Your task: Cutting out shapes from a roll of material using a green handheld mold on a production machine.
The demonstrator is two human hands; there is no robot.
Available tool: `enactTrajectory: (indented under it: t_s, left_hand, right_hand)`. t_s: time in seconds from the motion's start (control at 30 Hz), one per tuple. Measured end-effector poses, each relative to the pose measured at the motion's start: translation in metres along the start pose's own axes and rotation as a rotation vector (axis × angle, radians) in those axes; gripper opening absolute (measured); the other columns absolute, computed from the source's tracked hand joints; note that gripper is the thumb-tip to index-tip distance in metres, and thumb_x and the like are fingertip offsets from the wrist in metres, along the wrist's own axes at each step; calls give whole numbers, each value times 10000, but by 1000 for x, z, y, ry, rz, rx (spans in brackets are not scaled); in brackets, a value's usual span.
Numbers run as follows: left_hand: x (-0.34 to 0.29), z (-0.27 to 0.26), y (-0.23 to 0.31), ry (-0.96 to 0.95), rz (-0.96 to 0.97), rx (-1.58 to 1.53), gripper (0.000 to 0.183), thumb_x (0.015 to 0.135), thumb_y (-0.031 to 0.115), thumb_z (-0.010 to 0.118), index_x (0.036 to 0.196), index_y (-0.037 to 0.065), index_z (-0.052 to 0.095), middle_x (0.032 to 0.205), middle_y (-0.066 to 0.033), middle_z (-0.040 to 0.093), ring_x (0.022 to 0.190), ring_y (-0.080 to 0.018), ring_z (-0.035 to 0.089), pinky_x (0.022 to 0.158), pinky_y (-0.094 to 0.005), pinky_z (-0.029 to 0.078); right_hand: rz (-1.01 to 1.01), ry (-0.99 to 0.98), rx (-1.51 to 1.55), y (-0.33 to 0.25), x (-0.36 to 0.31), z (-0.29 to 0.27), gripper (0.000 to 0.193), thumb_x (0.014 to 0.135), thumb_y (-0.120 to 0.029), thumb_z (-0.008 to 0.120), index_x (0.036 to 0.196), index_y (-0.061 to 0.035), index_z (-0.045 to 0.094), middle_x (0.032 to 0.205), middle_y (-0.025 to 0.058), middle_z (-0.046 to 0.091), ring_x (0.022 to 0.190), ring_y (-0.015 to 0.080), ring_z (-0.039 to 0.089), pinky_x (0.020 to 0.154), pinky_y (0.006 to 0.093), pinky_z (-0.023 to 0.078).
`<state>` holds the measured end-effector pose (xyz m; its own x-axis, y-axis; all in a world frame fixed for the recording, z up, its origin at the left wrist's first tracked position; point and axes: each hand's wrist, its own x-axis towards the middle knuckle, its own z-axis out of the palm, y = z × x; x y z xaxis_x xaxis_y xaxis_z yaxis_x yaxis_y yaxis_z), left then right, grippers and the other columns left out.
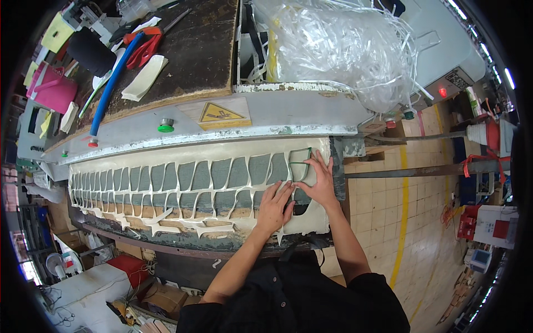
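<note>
A long cream sheet [205, 162] lies on the grey-green bed, pierced by rows of cut-out openings with narrow strips left between them. At its right end sits a thin green-edged frame, a cutting die [300, 162], on an uncut part of the sheet. My right hand [320, 180] has its fingers at the die's right side and its thumb by the lower edge, gripping it. My left hand [272, 208] rests palm down on the strips just left and nearer, fingers stretched out and holding nothing. Fingers partly hide the die's right edge.
Behind the sheet runs a grey machine beam [183, 114] with a green button [166, 126] and a warning sign [222, 113]. A wooden board [189, 50] above carries a blue tube [115, 80]. A clear bag of scraps [344, 47] sits right of it.
</note>
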<state>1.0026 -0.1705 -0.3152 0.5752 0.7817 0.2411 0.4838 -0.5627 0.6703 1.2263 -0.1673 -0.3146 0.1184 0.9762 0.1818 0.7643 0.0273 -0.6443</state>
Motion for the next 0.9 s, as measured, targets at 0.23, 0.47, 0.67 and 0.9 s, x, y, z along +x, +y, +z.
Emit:
enactTrajectory:
  t_s: [0.23, 0.47, 0.67, 0.9]
  left_hand:
    - [12, -8, 1, 7, -4, -10, 573, 943, 205, 742, 1488, 87, 611, 1544, -107, 602, 1451, -390, 496, 1206, -518, 399]
    - [38, -82, -32, 308, -190, -206, 384, 946, 165, 782, 1297, 30, 704, 1133, -173, 773, 1027, -350, 750, 940, -440, 581]
    - [93, -223, -116, 935, -408, -625, 269, 1033, 187, 773, 1156, 53, 574, 828, -35, 677, 651, -108, 639, 595, -243, 497]
    - [97, -221, -111, 962, -528, -473, 329, 1033, 234, 780, 1020, 80, 490, 773, -10, 561, 656, -80, 532, 578, -252, 419]
  right_hand:
    - [-5, 2, -29, -7, 9, -6, 793, 748, -370, 953, 1397, -122, 573, 1581, 221, 562, 1590, 408, 364, 1300, 684, 79]
    - [-3, 114, 14, -57, -84, -32, 747, 781, -332, 931, 1382, -36, 603, 1437, 206, 619, 1402, 420, 535, 1219, 602, 333]
    - [-155, -232, 217, -57, -120, -27, 480, 797, -154, 833, 1251, -69, 704, 1279, 127, 696, 1231, 361, 643, 1070, 454, 491]
    - [-152, -276, 203, -64, -86, -57, 508, 798, -171, 829, 1285, -141, 685, 1274, 83, 675, 1235, 325, 638, 1076, 424, 475]
